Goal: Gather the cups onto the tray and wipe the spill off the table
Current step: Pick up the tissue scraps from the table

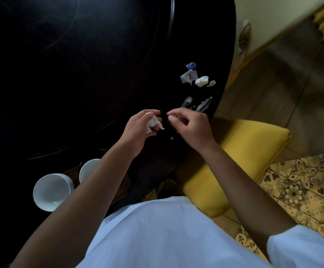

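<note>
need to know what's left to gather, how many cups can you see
2. One white cup sits at the near left of the dark table. The second is just beyond it, partly hidden by the left forearm. More may lie out of view.

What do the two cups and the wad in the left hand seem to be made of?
The two cups look like glazed white ceramic: smooth, slightly glossy walls. The wad in the left hand looks like soft white tissue paper, matte, crumpled, with ragged edges; it could be thin cloth.
</note>
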A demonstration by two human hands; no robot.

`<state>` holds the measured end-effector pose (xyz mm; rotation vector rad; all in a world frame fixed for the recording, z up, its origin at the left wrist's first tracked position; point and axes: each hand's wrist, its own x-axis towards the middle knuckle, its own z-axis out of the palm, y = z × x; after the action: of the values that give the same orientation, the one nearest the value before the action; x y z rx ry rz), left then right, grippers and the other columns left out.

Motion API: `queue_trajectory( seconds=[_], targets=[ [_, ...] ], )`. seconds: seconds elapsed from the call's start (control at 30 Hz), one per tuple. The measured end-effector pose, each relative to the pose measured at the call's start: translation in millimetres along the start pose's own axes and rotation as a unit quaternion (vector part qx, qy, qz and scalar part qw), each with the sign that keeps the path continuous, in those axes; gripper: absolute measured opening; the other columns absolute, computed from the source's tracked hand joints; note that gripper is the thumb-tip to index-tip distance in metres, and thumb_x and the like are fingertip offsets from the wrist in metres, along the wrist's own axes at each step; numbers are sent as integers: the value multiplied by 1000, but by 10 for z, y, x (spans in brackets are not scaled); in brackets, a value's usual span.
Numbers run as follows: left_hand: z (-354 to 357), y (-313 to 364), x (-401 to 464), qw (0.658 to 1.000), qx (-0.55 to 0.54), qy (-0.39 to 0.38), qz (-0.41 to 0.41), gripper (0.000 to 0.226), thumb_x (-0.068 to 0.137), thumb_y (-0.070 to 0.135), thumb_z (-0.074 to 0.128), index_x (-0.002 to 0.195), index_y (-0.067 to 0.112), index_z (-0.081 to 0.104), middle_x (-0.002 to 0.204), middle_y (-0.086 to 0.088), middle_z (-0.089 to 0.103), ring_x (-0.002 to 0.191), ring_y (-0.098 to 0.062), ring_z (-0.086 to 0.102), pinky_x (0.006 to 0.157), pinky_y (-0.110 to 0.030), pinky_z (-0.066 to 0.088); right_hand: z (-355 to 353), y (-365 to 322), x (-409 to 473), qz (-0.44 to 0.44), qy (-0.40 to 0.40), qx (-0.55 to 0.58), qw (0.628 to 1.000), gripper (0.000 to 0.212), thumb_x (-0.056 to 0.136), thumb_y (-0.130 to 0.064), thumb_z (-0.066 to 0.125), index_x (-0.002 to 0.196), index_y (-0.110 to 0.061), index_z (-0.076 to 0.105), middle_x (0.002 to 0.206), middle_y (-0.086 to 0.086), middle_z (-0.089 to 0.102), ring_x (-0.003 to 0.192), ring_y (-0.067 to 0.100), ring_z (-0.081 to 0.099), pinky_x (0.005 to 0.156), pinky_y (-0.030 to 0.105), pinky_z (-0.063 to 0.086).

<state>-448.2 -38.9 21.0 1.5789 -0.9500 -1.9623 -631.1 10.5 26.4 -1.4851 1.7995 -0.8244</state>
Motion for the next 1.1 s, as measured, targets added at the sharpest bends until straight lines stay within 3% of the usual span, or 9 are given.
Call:
queue_trajectory(
  seconds=[0.13,0.23,0.33,0.43,0.53,0.7,0.93,1.1],
  targets=[
    [-175,78,-17,999,22,39,16,25,106,23,49,106,20,74,91,6,73,80,-10,70,79,-33,57,-313,399,339,86,50,-23,995,28,95,-24,65,121,-14,69,87,-2,65,73,9,61,62,19,48],
    [-325,182,-2,997,22,68,32,21,106,23,50,104,18,71,93,1,71,86,-16,74,78,-33,61,-536,749,672,156,45,-70,984,41,96,-22,64,135,-10,57,113,10,62,92,15,57,64,11,39],
    [-445,261,49,992,19,112,48,20,107,22,51,99,17,69,97,-4,67,90,-20,75,80,-36,63,-657,1026,939,200,31,-95,975,51,98,-23,62,145,-10,47,139,15,48,121,28,52,89,28,47],
    [-535,266,93,987,36,149,53,18,106,18,51,101,15,69,99,-4,66,94,-20,74,83,-36,63,-652,1188,1150,226,30,-104,968,56,99,-22,61,150,-12,41,146,17,40,130,34,47,107,40,44],
    [-561,214,105,982,68,173,47,18,103,15,53,107,16,70,104,-3,70,96,-17,72,84,-33,62,-569,1304,1302,228,38,-110,967,49,98,-19,63,144,-10,48,144,17,40,129,35,48,105,35,43],
    [-536,135,127,978,74,188,51,13,100,16,62,111,16,70,107,-4,73,88,-14,75,81,-30,61,-417,1422,1372,212,55,-129,967,17,96,-13,64,111,-6,64,130,18,47,111,34,55,86,27,42],
    [-660,150,254,972,102,203,58,15,100,11,55,105,16,68,108,-10,70,93,-18,74,82,-33,63,-465,1431,1339,190,75,-119,972,11,96,-17,65,99,-6,64,104,14,65,88,18,57,73,29,47],
    [-849,123,383,934,252,237,93,19,102,16,49,106,22,67,101,1,66,76,-7,67,59,-16,52,-456,1353,1345,115,72,-102,986,11,93,-16,63,98,-8,60,94,9,60,85,19,56,72,34,51]
  ],
)
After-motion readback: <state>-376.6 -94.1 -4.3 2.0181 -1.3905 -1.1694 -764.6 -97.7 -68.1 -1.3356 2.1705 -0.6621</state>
